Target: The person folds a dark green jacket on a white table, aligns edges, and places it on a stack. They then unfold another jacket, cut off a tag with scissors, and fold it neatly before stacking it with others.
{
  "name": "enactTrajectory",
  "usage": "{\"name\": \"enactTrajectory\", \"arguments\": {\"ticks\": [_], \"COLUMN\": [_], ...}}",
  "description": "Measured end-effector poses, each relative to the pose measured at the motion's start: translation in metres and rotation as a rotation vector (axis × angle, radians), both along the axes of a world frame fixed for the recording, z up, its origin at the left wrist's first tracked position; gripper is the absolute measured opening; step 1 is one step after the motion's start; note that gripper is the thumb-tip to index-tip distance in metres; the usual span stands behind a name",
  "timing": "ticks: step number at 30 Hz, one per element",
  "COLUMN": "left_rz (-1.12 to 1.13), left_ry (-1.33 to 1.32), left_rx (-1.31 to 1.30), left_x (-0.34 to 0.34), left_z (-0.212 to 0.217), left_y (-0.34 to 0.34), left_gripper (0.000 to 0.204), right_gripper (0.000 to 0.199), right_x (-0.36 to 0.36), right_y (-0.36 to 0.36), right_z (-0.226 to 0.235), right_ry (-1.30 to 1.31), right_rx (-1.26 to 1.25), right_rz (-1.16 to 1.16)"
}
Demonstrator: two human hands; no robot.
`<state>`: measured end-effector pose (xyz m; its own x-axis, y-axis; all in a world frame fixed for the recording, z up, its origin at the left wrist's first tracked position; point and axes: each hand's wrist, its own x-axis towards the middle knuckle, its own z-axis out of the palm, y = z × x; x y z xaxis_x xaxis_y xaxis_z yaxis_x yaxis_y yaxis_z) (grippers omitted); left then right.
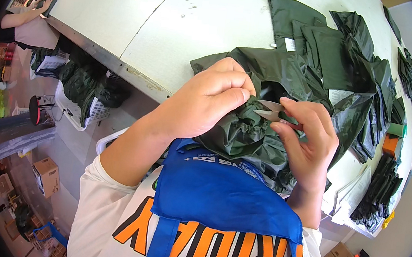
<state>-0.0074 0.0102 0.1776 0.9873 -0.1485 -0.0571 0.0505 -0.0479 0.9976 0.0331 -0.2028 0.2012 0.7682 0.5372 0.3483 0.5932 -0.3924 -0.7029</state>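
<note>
Dark green, slightly shiny fabric (245,138) lies gathered in front of me, bunched over the table's near edge. My left hand (212,96) is closed, pinching a fold of this cloth between thumb and fingers. In my right hand (311,138) is a pair of thread snips (268,110), held between thumb and fingers. Their two blades are spread apart and point left at the gathered cloth, close to my left fingertips. Whether a thread lies between the blades is too small to tell.
Folded dark green pieces (321,50) are piled on the white table (170,38), with more stacks along its right side. Left of the table, white baskets (73,108) hold dark fabric. Another person's hand (39,8) rests at the table's far left. Cardboard boxes (45,176) stand below.
</note>
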Motion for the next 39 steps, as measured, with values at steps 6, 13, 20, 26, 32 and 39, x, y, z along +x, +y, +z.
{"name": "enactTrajectory", "arguments": {"ticks": [6,13,20,26,32,39], "left_rz": [-0.005,0.035,0.046,-0.158,-0.136,-0.135], "left_ry": [-0.036,-0.143,-0.409,-0.394,-0.358,-0.259], "left_rx": [0.069,0.161,0.236,0.464,0.298,0.199], "left_x": [-0.002,-0.004,-0.006,0.0,0.004,0.001], "left_z": [0.003,0.007,0.002,0.014,0.007,0.003], "left_y": [0.001,-0.002,-0.007,-0.001,-0.004,-0.003], "left_gripper": [0.012,0.01,0.035,0.037,0.03,0.03], "right_gripper": [0.03,0.035,0.02,0.02,0.016,0.036], "right_x": [0.004,-0.016,-0.011,-0.007,-0.002,-0.004], "right_y": [0.0,0.013,0.013,0.017,0.014,-0.013], "right_z": [-0.009,-0.009,-0.031,-0.031,-0.037,-0.005], "right_ry": [0.128,0.73,1.156,1.067,1.19,0.2], "right_rx": [0.121,0.428,0.785,0.895,0.978,0.24], "right_rz": [-0.029,-0.027,-0.041,-0.028,0.032,-0.049]}}
